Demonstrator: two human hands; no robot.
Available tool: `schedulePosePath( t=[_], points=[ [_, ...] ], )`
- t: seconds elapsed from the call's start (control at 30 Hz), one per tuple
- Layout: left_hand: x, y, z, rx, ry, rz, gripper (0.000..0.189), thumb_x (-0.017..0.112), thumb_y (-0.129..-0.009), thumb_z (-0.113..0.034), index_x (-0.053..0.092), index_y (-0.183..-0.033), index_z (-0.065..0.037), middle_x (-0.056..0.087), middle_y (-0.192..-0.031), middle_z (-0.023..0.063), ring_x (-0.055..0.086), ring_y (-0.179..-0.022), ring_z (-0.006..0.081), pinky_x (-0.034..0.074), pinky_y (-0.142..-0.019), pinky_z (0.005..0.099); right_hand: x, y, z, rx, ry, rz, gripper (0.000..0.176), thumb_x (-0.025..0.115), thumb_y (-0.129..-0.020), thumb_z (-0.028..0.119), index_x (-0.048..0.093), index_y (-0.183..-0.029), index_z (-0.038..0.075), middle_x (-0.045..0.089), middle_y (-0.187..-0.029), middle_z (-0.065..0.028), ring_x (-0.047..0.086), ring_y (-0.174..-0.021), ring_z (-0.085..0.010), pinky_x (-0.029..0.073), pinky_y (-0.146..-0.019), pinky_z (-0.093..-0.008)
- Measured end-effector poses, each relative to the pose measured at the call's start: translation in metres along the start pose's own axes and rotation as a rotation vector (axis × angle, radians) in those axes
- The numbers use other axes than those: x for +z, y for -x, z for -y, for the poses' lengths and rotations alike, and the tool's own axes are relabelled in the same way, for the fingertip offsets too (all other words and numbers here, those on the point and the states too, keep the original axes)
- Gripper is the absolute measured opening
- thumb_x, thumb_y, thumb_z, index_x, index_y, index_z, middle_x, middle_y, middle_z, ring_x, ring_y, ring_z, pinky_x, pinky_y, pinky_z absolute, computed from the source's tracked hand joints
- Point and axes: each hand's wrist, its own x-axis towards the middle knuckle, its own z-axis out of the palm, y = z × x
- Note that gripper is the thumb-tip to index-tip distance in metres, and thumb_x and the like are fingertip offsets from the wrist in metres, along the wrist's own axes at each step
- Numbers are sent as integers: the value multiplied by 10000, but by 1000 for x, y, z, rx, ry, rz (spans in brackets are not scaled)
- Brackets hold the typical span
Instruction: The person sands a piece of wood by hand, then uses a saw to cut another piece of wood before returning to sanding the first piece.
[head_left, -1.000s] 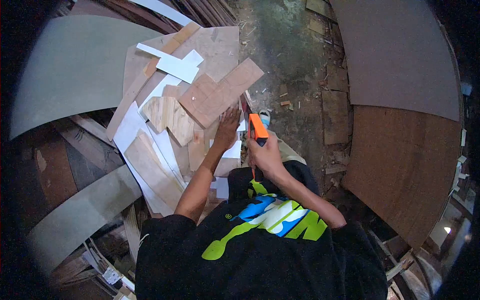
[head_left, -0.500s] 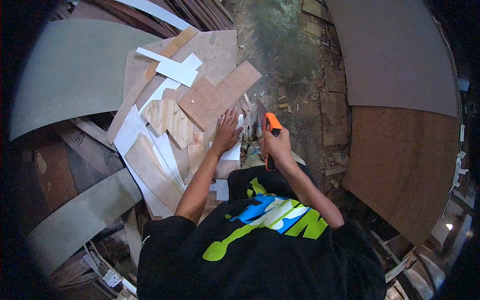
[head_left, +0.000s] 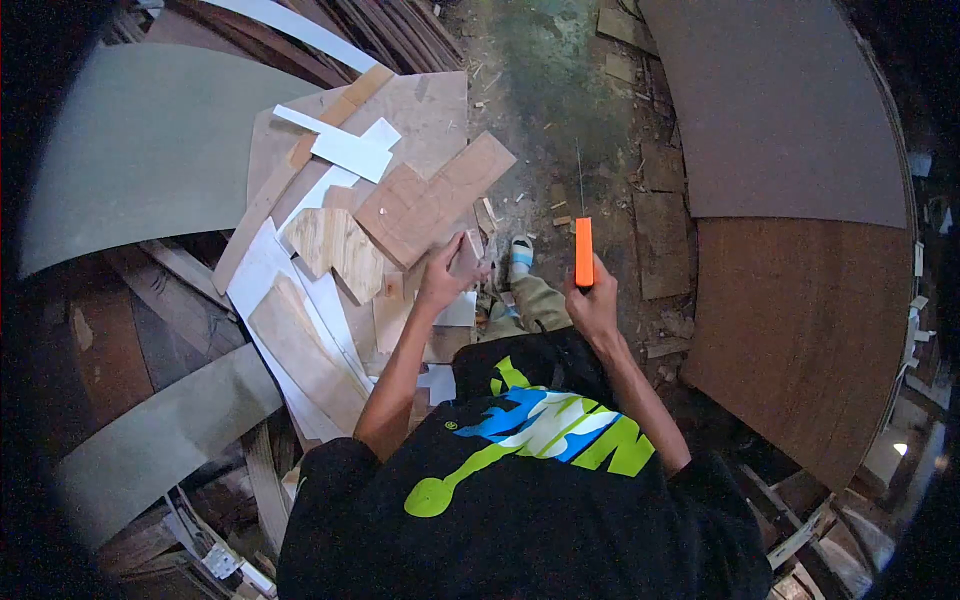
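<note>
My right hand (head_left: pixel 592 300) is closed around the orange and black handle of a hand saw (head_left: pixel 584 250). The saw's thin blade points away from me, edge-on, over the floor. At the near right edge of the pile, my left hand (head_left: pixel 443 275) grips a small wood piece (head_left: pixel 468 252), partly blurred by motion. Just beyond it lies a brown board (head_left: pixel 435 195) with pencilled curves. A pale wood offcut (head_left: pixel 335 250) with angled corners rests to the left. White strips (head_left: pixel 350 150) lie across the stack farther back.
A large sheet (head_left: pixel 170 140) stands at the left, with dark boards below it. Big brown panels (head_left: pixel 800 330) line the right side. Scraps and sawdust litter the floor (head_left: pixel 545 90). My sandalled foot (head_left: pixel 521 258) shows between my hands.
My right hand has swung the saw rightward, away from the pile, and turned it edge-on. My left hand has lifted from lying flat and now grips a small wood piece.
</note>
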Motion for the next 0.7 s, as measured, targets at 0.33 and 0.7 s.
schedulePosePath(
  t=[0.33, 0.7],
  points=[
    [-33, 31, -72, -64, 974, 60, 819, 353, -954, -648, 389, -1393, 43, 563, -1283, 235, 624, -1026, 271, 476, -960, 397, 21, 6, 1, -110, 265, 458, 538, 744, -698, 144, 462, -1150, 74, 650, -836, -245, 635, -825, -464, 512, -679, -525],
    [-41, 81, -120, 41, 1139, -15, 804, 251, -972, -655, 428, -1369, 20, 588, -1238, 225, 628, -978, 296, 495, -892, 420, 124, 7, 10, -543, 458, 772, 365, 625, -773, 145, 463, -1086, 48, 678, -892, -181, 673, -748, -366, 525, -590, -480]
  ],
)
